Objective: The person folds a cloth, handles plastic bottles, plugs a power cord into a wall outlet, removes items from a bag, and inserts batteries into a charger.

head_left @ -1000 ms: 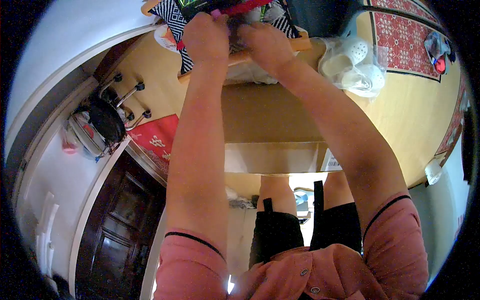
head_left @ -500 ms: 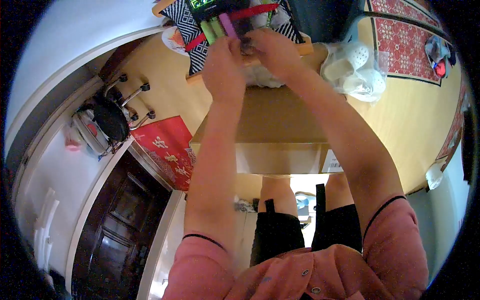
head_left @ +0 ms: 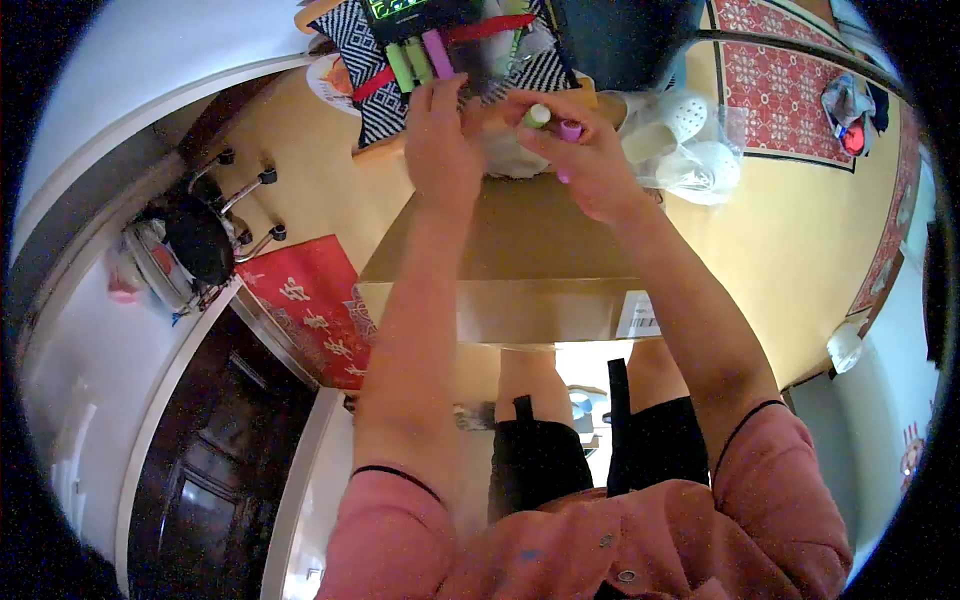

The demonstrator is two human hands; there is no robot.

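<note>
My right hand (head_left: 590,160) is closed around slim marker-like sticks: a green one with a pale end (head_left: 537,116) and a purple one (head_left: 570,131). My left hand (head_left: 443,145) reaches up to the near edge of a black-and-white patterned fabric piece (head_left: 375,110), fingers extended, with its fingertips close to more sticks. Those are a light green stick (head_left: 400,68), an olive green stick (head_left: 418,62) and a purple stick (head_left: 437,54), lying side by side. Whether the left fingertips touch them is unclear. A red strap (head_left: 490,27) crosses the fabric.
A black device with a green lit display (head_left: 400,12) sits at the top. Below my hands stands a cardboard box (head_left: 520,240). White clogs in a clear bag (head_left: 685,140) lie to the right. A red printed sheet (head_left: 310,300) and chair legs (head_left: 250,195) are left.
My right hand has drawn back from the fabric and turned, so the green and purple sticks in it now show. My left hand stays near the fabric's edge. The whole view has shifted slightly.
</note>
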